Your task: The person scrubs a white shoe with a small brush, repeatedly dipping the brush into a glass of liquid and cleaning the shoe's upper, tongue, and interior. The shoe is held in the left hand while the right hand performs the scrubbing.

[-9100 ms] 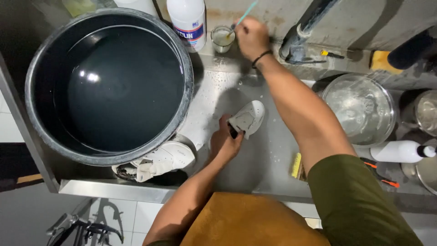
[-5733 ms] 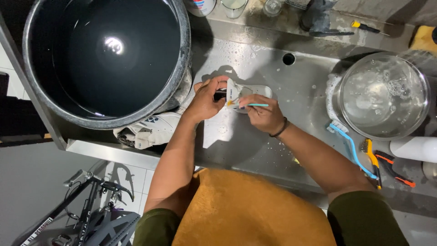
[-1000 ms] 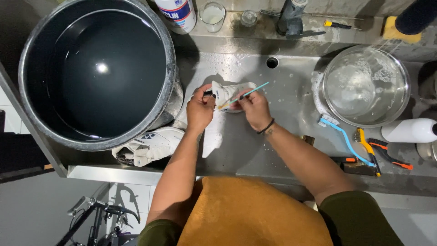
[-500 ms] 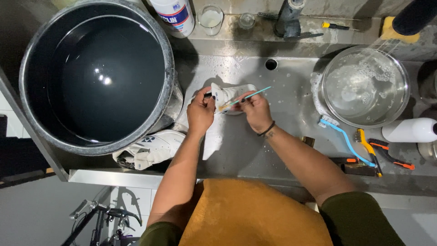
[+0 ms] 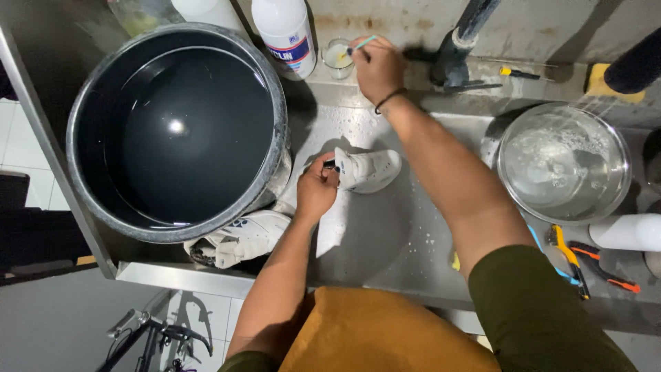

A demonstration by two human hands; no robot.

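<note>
Left hand (image 5: 315,194): closed on the heel of the white shoe (image 5: 368,169), holding it on the wet steel sink (image 5: 385,234) as before. Second shoe (image 5: 237,238): lies at the near edge, under the black tub (image 5: 175,127).
Right hand (image 5: 377,65): has left the shoe and reached to the back ledge, pinching the teal brush (image 5: 361,45), its tip in the small glass (image 5: 337,56). Scrubbing paused; brush being reloaded, by the look of it.
Glass bowl (image 5: 563,162): right, apart.

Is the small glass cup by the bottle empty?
No: the small glass cup holds pale cloudy liquid, and the brush tip dips into it.
</note>
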